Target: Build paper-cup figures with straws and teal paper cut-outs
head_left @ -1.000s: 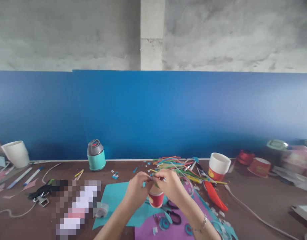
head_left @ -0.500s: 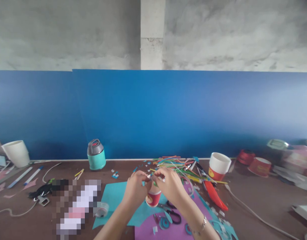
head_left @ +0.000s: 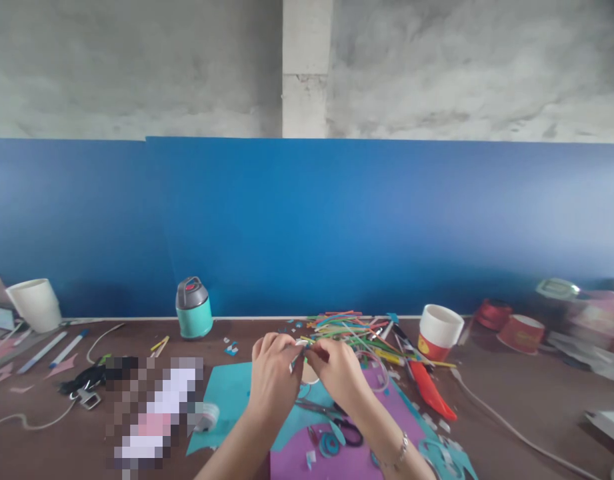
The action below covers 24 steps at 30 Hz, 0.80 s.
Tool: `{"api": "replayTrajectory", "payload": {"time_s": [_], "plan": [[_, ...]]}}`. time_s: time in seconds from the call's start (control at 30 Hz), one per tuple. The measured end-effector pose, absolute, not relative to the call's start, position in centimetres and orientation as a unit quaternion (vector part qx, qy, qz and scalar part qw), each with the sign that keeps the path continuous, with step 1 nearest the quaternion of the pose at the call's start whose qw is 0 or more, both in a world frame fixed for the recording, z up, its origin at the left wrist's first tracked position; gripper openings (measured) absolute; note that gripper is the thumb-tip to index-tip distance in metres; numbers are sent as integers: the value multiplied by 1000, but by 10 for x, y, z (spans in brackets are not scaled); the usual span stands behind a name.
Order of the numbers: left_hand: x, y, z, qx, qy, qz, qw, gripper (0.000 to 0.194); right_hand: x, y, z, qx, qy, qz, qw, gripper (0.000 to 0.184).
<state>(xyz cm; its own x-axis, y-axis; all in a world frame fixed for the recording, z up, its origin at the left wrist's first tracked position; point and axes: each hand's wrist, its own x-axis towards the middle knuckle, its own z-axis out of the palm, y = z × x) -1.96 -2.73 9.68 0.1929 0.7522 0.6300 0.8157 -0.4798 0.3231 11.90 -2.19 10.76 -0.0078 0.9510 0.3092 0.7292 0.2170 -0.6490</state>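
Note:
My left hand (head_left: pixel 273 377) and my right hand (head_left: pixel 337 370) meet over the middle of the table, fingers pinched together. Between the fingertips is a small pale piece, too small to name. A paper cup's white rim (head_left: pixel 309 375) shows just behind the hands; which hand holds it is hidden. Under my wrists lie a teal sheet (head_left: pixel 227 393), a purple sheet (head_left: pixel 347 460) and black-handled scissors (head_left: pixel 344 427). A heap of coloured strips (head_left: pixel 351 328) lies just beyond my hands.
A teal and grey jug (head_left: pixel 193 308) stands by the blue backboard. A red and white paper cup (head_left: pixel 438 331) is at the right, a white cup (head_left: pixel 35 304) at far left. A tape roll (head_left: pixel 207 417), pens (head_left: pixel 57 350), an orange knife (head_left: pixel 429 390) and cables (head_left: pixel 511 427) lie about.
The red and white cup held between my hands has tipped so its red side is hidden behind my left hand. Both hands have shifted slightly left and closed tighter together.

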Motion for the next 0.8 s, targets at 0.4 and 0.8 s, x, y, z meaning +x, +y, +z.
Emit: {"api": "replayTrajectory", "payload": {"time_s": [0.4,0.8], "plan": [[-17,-31,91,-777,-493,-370,128,17,116,-23,111,-593,-678,240,362,24],[-18,-30,91,-779,-501,-357,120,16,118,-19,106,-582,-685,242,365,23]]}}
